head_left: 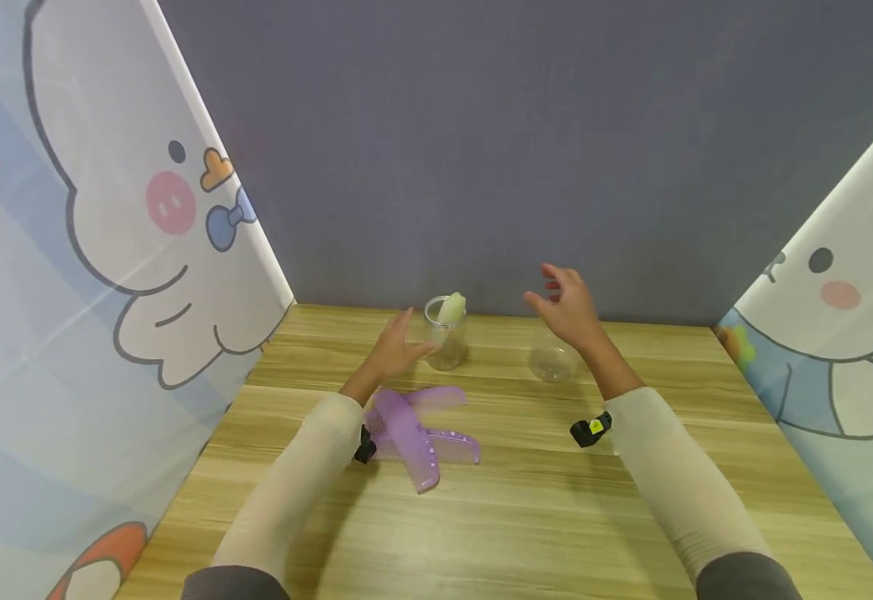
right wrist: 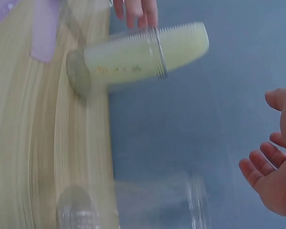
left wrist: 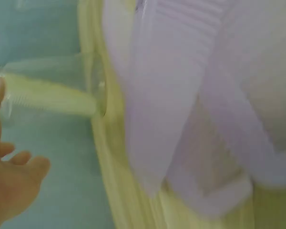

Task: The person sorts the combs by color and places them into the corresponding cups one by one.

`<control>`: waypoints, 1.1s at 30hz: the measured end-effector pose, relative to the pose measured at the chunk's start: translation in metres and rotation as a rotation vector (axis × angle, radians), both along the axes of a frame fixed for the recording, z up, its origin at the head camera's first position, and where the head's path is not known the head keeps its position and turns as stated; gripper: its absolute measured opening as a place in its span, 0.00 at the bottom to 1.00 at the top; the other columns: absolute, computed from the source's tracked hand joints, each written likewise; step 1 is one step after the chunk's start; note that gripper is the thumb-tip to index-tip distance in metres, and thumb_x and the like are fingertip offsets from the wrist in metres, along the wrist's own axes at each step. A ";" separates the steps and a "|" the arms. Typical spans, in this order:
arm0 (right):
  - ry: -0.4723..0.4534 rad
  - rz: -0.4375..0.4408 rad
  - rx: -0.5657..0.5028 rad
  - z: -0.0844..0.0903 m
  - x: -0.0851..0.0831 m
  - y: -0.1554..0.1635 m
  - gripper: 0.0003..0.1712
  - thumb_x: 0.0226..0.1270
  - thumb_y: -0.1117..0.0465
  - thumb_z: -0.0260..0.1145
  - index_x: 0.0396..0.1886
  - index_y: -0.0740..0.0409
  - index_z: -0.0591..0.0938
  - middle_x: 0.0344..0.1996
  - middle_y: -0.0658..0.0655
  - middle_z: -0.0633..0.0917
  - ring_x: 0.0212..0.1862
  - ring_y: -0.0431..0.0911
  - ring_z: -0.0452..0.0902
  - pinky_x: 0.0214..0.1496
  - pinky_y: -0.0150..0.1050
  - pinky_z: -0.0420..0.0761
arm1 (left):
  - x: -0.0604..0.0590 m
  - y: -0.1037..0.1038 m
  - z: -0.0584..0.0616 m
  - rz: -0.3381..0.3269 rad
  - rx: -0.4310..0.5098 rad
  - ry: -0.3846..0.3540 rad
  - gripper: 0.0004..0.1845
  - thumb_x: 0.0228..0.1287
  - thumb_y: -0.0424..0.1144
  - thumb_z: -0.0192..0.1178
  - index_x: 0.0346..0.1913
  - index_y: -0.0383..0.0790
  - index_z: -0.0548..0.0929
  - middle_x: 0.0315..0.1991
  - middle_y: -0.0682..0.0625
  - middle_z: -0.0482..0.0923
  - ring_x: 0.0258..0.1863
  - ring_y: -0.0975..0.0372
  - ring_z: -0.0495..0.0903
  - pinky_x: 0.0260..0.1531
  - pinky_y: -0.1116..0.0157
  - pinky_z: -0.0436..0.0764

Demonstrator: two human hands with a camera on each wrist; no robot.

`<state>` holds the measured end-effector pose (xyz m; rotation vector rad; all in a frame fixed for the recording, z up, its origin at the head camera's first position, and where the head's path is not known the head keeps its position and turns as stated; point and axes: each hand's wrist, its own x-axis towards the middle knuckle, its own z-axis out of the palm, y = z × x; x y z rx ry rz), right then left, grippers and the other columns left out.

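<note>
A clear jar (head_left: 447,354) stands upright near the back of the table with a pale yellow-green comb (right wrist: 186,40) leaning inside it, its end above the rim. My left hand (head_left: 393,348) is just left of that jar, fingers and thumb spread; whether it touches the glass I cannot tell. A second clear jar (head_left: 552,362) stands to the right, partly hidden by my right hand (head_left: 569,308). That hand hovers over it with fingers loosely bent and nothing in its grasp. Three purple combs (head_left: 409,437) lie crossed over one another beside my left wrist.
The wood-grain table (head_left: 496,517) meets a dark grey panel (head_left: 481,167) behind the jars. Cartoon-printed cloth walls stand at the left (head_left: 106,333) and right (head_left: 841,350). Small black wrist cameras sit at both sleeves.
</note>
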<state>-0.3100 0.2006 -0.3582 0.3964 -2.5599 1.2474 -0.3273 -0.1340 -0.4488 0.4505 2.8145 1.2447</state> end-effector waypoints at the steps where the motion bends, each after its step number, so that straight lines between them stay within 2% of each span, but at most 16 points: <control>1: 0.001 -0.011 0.002 0.000 0.000 0.005 0.39 0.73 0.53 0.66 0.77 0.63 0.64 0.70 0.69 0.67 0.66 0.63 0.69 0.67 0.60 0.75 | 0.001 -0.006 0.001 -0.010 -0.037 0.008 0.49 0.69 0.54 0.64 0.81 0.36 0.50 0.81 0.35 0.50 0.80 0.39 0.50 0.76 0.39 0.56; 5: 0.014 -0.032 0.004 -0.003 0.002 0.021 0.40 0.73 0.52 0.66 0.77 0.64 0.64 0.69 0.70 0.67 0.67 0.65 0.68 0.69 0.61 0.72 | 0.005 -0.027 0.003 -0.086 -0.145 0.079 0.38 0.72 0.49 0.62 0.76 0.32 0.64 0.75 0.33 0.63 0.76 0.39 0.61 0.74 0.41 0.62; 9: 0.051 -0.058 0.015 -0.008 0.004 0.035 0.39 0.72 0.54 0.67 0.76 0.65 0.66 0.68 0.71 0.68 0.67 0.67 0.67 0.69 0.63 0.71 | 0.014 -0.040 0.004 -0.211 -0.226 0.141 0.26 0.73 0.38 0.61 0.68 0.29 0.74 0.68 0.32 0.73 0.70 0.39 0.69 0.71 0.42 0.68; 12: 0.062 -0.090 0.030 -0.012 0.005 0.042 0.39 0.72 0.53 0.68 0.76 0.64 0.67 0.68 0.72 0.67 0.66 0.67 0.66 0.68 0.63 0.71 | 0.020 -0.046 0.002 -0.319 -0.308 0.167 0.21 0.72 0.34 0.61 0.65 0.29 0.78 0.65 0.32 0.76 0.68 0.39 0.73 0.69 0.43 0.71; 15: 0.062 -0.123 0.046 -0.017 0.006 0.050 0.40 0.70 0.52 0.69 0.76 0.63 0.66 0.70 0.73 0.65 0.67 0.68 0.65 0.66 0.65 0.70 | 0.027 -0.049 0.001 -0.419 -0.370 0.151 0.21 0.70 0.30 0.61 0.64 0.29 0.78 0.64 0.32 0.77 0.66 0.39 0.74 0.67 0.44 0.72; 17: 0.053 -0.139 0.060 -0.021 0.007 0.054 0.42 0.69 0.52 0.69 0.77 0.63 0.65 0.71 0.74 0.64 0.67 0.68 0.64 0.66 0.65 0.70 | 0.031 -0.051 0.000 -0.458 -0.403 0.095 0.22 0.68 0.27 0.61 0.65 0.29 0.78 0.64 0.32 0.76 0.66 0.39 0.74 0.67 0.44 0.73; 22: -0.033 -0.136 0.101 -0.033 0.008 0.065 0.52 0.68 0.48 0.71 0.80 0.65 0.55 0.74 0.76 0.59 0.69 0.71 0.61 0.66 0.68 0.67 | 0.038 -0.057 -0.003 -0.473 -0.492 -0.047 0.30 0.63 0.23 0.61 0.70 0.34 0.74 0.68 0.36 0.72 0.68 0.42 0.71 0.68 0.46 0.73; 27: -0.139 -0.129 0.096 -0.045 0.006 0.071 0.63 0.64 0.43 0.73 0.82 0.67 0.46 0.75 0.78 0.55 0.73 0.72 0.56 0.71 0.70 0.63 | 0.041 -0.061 -0.007 -0.462 -0.500 -0.087 0.34 0.59 0.23 0.65 0.71 0.37 0.75 0.70 0.38 0.71 0.70 0.43 0.70 0.69 0.45 0.72; 33: -0.221 -0.129 0.067 -0.058 0.004 0.074 0.67 0.63 0.39 0.72 0.82 0.68 0.41 0.76 0.79 0.52 0.75 0.73 0.54 0.73 0.69 0.61 | 0.043 -0.061 -0.012 -0.465 -0.489 -0.082 0.34 0.56 0.26 0.71 0.68 0.38 0.78 0.69 0.38 0.72 0.69 0.42 0.72 0.69 0.46 0.73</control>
